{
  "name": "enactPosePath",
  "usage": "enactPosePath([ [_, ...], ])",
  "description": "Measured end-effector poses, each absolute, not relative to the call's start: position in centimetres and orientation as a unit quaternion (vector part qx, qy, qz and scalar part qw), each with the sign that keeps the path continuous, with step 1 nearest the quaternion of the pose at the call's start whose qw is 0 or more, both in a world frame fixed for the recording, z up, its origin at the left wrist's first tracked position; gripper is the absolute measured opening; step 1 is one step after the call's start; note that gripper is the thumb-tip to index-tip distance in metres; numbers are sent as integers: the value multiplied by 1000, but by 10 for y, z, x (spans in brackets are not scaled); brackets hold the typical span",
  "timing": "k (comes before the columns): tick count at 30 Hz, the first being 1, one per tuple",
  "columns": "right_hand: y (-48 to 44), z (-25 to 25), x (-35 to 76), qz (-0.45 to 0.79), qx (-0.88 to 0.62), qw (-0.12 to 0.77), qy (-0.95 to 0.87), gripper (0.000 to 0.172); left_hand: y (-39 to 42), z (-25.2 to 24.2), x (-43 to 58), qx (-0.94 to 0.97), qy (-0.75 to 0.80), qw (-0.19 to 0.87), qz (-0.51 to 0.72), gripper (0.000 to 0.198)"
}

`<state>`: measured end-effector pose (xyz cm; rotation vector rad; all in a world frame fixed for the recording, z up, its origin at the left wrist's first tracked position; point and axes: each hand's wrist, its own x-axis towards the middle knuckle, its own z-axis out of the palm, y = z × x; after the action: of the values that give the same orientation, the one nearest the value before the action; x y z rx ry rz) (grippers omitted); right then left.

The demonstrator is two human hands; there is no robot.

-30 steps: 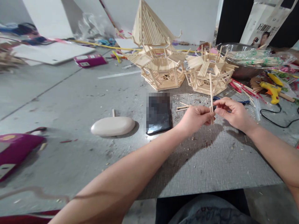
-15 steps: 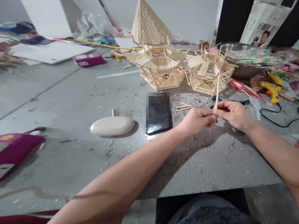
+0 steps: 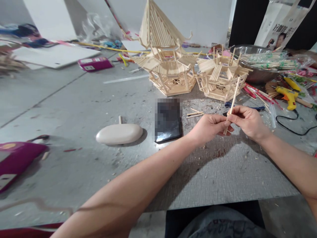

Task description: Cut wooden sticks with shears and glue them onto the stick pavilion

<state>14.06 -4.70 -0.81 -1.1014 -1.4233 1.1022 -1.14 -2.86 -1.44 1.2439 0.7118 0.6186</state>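
Note:
Both hands meet over the grey mat (image 3: 223, 172) near the table's front right. My left hand (image 3: 209, 127) and my right hand (image 3: 247, 120) pinch the lower end of one thin wooden stick (image 3: 234, 96), which leans up and to the right. Behind the hands stand a tall stick-built pavilion model (image 3: 164, 56) with a pointed roof and a lower roofless stick model (image 3: 221, 79). A few loose short sticks (image 3: 195, 114) lie on the mat left of my left hand.
A black phone (image 3: 168, 120) and a pale oval stone (image 3: 119, 133) lie left of the hands. A yellow glue gun (image 3: 287, 96) with black cord, a metal bowl (image 3: 260, 74) of packed sticks, blue-handled scissors (image 3: 250, 107) sit at right. Magenta boxes (image 3: 15, 158) lie at left.
The stick, upright a second ago, has tilted with its top swinging to the right. Both hands stay pinched on its lower end in about the same place.

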Motion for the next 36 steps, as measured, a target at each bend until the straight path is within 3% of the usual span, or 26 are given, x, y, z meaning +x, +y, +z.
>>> enactPosePath([
  [8, -47, -15, 139, 428, -477, 482, -597, 26, -30, -12, -9, 536, 362, 711, 276, 13],
  [13, -44, -4, 148, 347, -512, 408, -671, 31, -30, -14, -8, 552, 371, 688, 290, 13],
  [15, -42, 6, 159, 240, -547, 336, -728, 33, -29, -15, -8, 547, 384, 678, 305, 13],
  [19, -41, 21, 178, 15, -657, 45, -752, 37, -26, -18, -8, 545, 406, 648, 344, 13],
  [21, -41, 20, 182, -5, -667, -75, -741, 40, -23, -19, -9, 546, 415, 630, 363, 13],
  [24, -38, 10, 184, 15, -650, -162, -743, 36, -21, -20, -11, 552, 420, 606, 389, 14],
  [29, -30, 5, 194, 33, -648, -136, -748, 22, -22, -20, -12, 575, 406, 578, 412, 17],
  [33, -28, 21, 205, 60, -693, -68, -715, 26, -24, -20, -10, 577, 400, 571, 426, 18],
  [36, -31, 36, 210, 167, -706, 3, -689, 31, -23, -22, -10, 580, 402, 561, 432, 19],
])
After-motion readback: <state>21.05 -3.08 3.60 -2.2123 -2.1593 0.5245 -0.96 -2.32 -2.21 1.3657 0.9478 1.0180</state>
